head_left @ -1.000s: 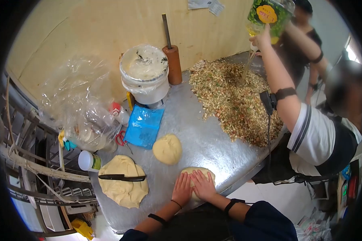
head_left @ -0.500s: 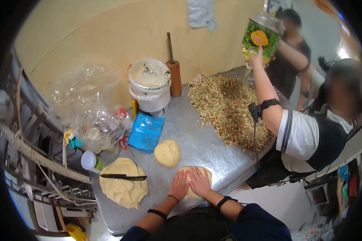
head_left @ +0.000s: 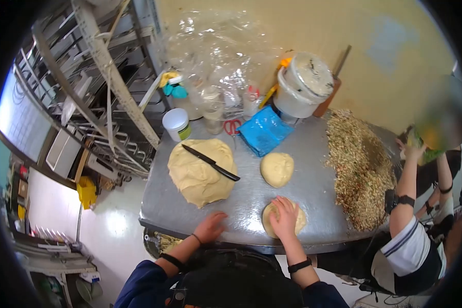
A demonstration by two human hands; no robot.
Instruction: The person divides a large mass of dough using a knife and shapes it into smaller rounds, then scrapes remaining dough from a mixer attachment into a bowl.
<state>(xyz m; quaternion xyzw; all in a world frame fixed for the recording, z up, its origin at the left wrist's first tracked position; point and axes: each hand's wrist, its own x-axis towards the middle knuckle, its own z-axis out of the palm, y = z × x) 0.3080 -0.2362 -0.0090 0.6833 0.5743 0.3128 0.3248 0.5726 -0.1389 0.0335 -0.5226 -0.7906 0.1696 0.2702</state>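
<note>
My right hand (head_left: 285, 215) lies flat with spread fingers on a small flattened piece of dough (head_left: 298, 222) near the front edge of the metal table (head_left: 246, 200). My left hand (head_left: 210, 227) hovers blurred over bare metal to the left of that piece, holding nothing. A rounded dough ball (head_left: 276, 169) sits just beyond. A large slab of dough (head_left: 198, 172) lies further left with a black knife (head_left: 211, 162) resting across it.
A heap of chopped nut mix (head_left: 362, 169) covers the table's right side, where another person (head_left: 408, 246) stands with an arm raised. A blue bag (head_left: 264, 132), white bucket (head_left: 303, 85), small tub (head_left: 177, 123), red scissors (head_left: 232, 127) and plastic bags (head_left: 218, 61) crowd the back. Metal racks (head_left: 102, 97) stand left.
My left hand has come off the dough and moved left; my right hand stays pressed on it. The camera has swung left, so the table now sits further right in view.
</note>
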